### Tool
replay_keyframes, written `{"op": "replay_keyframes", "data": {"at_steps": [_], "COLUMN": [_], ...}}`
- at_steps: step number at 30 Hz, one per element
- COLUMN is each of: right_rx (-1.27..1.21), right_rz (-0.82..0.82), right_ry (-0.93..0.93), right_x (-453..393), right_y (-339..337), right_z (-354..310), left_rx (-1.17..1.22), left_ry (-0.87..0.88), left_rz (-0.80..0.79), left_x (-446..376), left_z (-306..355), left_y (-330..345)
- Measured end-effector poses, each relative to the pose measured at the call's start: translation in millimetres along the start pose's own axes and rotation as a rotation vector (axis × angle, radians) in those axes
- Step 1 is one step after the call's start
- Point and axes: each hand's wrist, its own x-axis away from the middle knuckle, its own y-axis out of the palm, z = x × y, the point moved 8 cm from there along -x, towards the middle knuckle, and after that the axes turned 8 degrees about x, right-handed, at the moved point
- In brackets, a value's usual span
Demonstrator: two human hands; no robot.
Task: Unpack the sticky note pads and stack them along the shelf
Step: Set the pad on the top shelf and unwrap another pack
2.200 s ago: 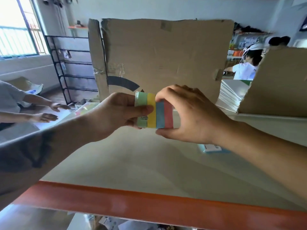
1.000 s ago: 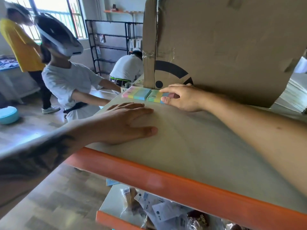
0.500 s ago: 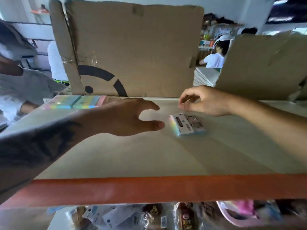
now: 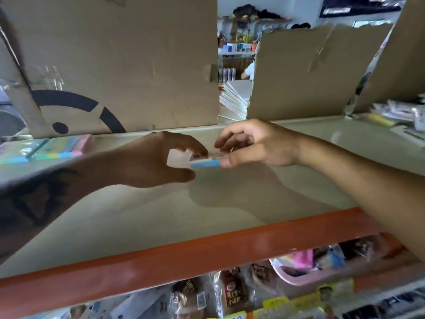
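Note:
A wrapped sticky note pad [image 4: 205, 162] with a blue edge is held just above the grey shelf board [image 4: 161, 217], in mid-shelf. My right hand [image 4: 253, 143] pinches its right end between thumb and fingers. My left hand [image 4: 156, 160] pinches its left end, forefinger on top and thumb below. Two unwrapped pads [image 4: 53, 148] in pastel stripes lie flat side by side at the far left of the shelf, against the cardboard.
A large cardboard sheet [image 4: 119, 65] and a smaller one [image 4: 317, 74] stand along the back of the shelf. Packaged goods [image 4: 395, 116] lie at the far right. The orange shelf rim [image 4: 184, 259] runs across the front, with wrapped items [image 4: 230, 293] on the shelf below.
The right hand laid a striped pad beside the other at the left, then came back to mid-shelf. Both hands have now closed on the wrapped pad and lifted it off the board.

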Motion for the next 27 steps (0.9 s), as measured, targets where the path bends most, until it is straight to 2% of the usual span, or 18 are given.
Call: {"op": "replay_keyframes", "data": {"at_steps": [3,6,8,10,12,15,16,18,22,27], "right_rx": [-0.194,-0.396,-0.414,-0.351,-0.233,0.299,0.473,0.666,0.737,0.639], "right_rz": [0.006,0.032,0.060,0.139,0.276,0.482,0.503,0.473,0.478,0.455], "right_ry": [-0.036,-0.038,-0.016,-0.023,-0.105,-0.323,-0.388,-0.433,-0.476,-0.465], "right_x": [3,1,0,0,4,15,17,12,3,-10], "right_y": [-2,2,3,-2,-12,-21,-18,-10,2,10], "right_z": [-11,-16,-18,-21,-30,-57,-64,-73,-83,-85], "left_rx": [0.199,0.433,0.540,0.597,0.617,0.657,0.669,0.696,0.688,0.563], "left_ry": [0.096,0.068,0.052,0.047,0.028,-0.005,-0.015,-0.023,-0.057,-0.106], "left_rz": [0.146,0.201,0.221,0.237,0.233,0.211,0.203,0.184,0.156,0.201], "left_x": [0,-2,-2,0,2,4,3,3,7,25], "left_z": [-1,-9,-15,-18,-20,-23,-24,-25,-27,-32], "left_y": [-14,-26,-33,-39,-41,-41,-40,-39,-40,-53]}}
